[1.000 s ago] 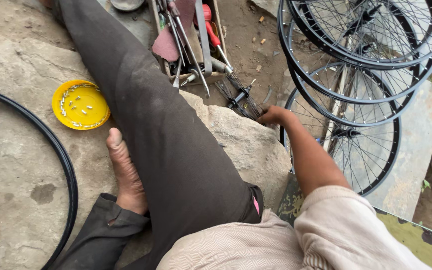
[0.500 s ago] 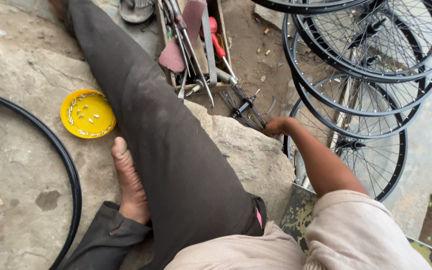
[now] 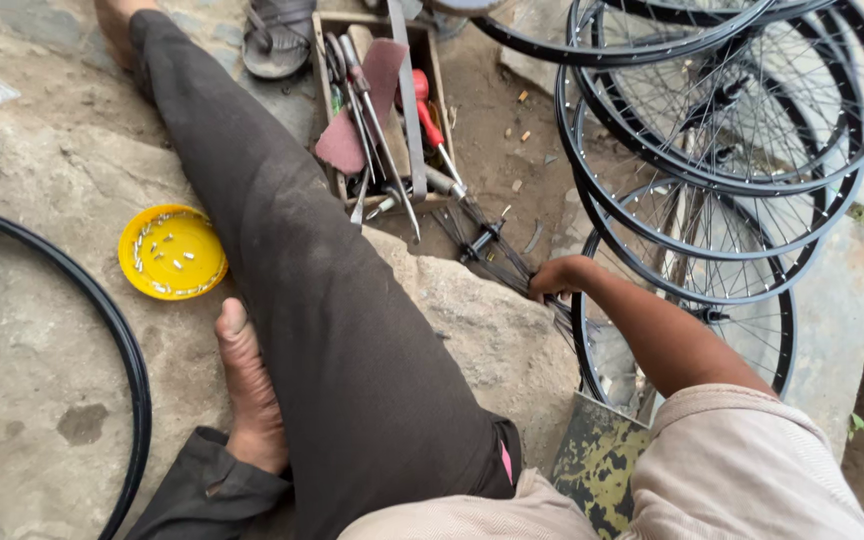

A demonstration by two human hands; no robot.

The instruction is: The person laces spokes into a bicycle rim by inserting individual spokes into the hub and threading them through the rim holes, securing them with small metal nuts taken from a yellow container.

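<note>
My right hand (image 3: pixel 556 277) reaches out past my knee and is closed on the near end of a bundle of thin dark spokes (image 3: pixel 484 243) that lies on the ground between the rock and the wheels. My left hand is out of view. My leg in dark trousers (image 3: pixel 322 300) stretches across the rock toward the top left, and a bare foot (image 3: pixel 245 385) rests beside it. A wooden tool box (image 3: pixel 382 110) with screwdrivers and pliers lies just beyond the spokes.
A stack of spoked bicycle wheels (image 3: pixel 742 150) leans at the right. A yellow dish (image 3: pixel 172 252) with small metal nipples sits on the rock at the left, near a black rim (image 3: pixel 117 340). A sandal (image 3: pixel 277 40) lies at the top.
The view has tilted up, so everything sits lower in frame and the tool box shows fully. My right hand stays at the spoke bundle, its fingers closed more tightly.
</note>
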